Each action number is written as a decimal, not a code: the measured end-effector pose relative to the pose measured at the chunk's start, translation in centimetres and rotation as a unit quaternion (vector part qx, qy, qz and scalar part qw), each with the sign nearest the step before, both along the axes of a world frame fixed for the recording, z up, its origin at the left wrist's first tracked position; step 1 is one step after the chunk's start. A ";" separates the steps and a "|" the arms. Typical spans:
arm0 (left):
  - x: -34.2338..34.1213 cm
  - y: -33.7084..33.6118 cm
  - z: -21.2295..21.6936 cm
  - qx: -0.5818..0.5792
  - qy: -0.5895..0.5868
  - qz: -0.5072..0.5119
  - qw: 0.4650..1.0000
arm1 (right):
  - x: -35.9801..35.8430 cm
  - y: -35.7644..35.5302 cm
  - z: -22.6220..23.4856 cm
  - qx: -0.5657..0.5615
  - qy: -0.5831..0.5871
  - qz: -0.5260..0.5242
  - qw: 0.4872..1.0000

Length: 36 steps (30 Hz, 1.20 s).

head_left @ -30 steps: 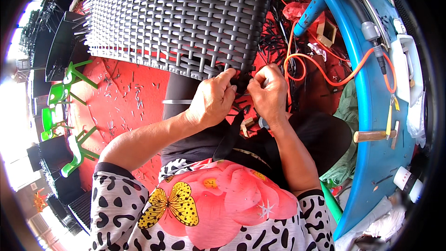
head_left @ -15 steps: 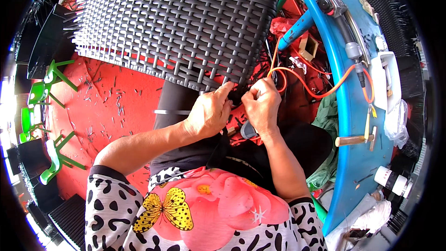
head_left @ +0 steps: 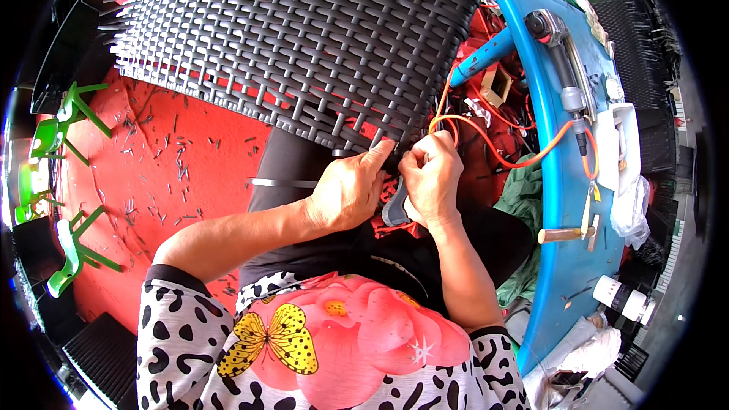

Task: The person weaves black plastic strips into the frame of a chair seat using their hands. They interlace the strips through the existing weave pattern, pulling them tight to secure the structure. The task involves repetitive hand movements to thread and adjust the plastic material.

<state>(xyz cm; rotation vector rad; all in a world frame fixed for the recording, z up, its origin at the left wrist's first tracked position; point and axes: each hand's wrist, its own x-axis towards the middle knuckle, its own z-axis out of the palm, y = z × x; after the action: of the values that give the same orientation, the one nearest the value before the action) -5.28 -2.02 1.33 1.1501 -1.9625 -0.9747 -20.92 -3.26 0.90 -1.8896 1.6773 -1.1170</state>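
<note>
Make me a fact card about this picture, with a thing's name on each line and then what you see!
Woven panel: dark grey, big, in front of the person
Left hand: index finger at the panel's near edge, by its right corner
Right hand: fingers pinched together beside that corner; what they hold is hidden
Floor: red, dark scraps scattered on it
Table: blue, on the right; power tool, hammer and white tray on top
Hose: orange, loopy
Far left: green chairs

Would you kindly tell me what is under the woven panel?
A dark trouser leg and red floor run beneath its near edge; the woven panel hides whatever lies farther back.
</note>
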 end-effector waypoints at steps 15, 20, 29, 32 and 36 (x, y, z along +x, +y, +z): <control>0.2 0.3 -0.5 -0.032 -0.037 -0.027 0.998 | -1.7 0.7 -1.0 0.083 -0.148 0.081 0.982; 0.3 0.6 -0.3 0.004 -0.045 -0.032 0.998 | -1.7 0.2 -0.2 0.097 -0.089 0.093 0.987; 0.2 0.5 -0.8 -0.054 -0.062 -0.036 0.996 | -0.8 0.8 -1.8 0.122 -0.226 -0.027 0.966; 0.4 0.4 -0.3 -0.074 -0.115 -0.057 0.989 | -1.5 0.6 -2.0 0.168 -0.331 0.009 0.929; 0.4 0.2 0.1 -0.098 -0.207 -0.068 0.971 | -2.7 0.4 -1.7 0.283 -0.463 0.002 0.840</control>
<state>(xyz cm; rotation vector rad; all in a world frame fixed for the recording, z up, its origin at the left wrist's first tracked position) -4.86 -1.83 1.40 1.1874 -2.4350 -0.6211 -23.62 -2.85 -0.78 -0.7514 1.2042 -1.0908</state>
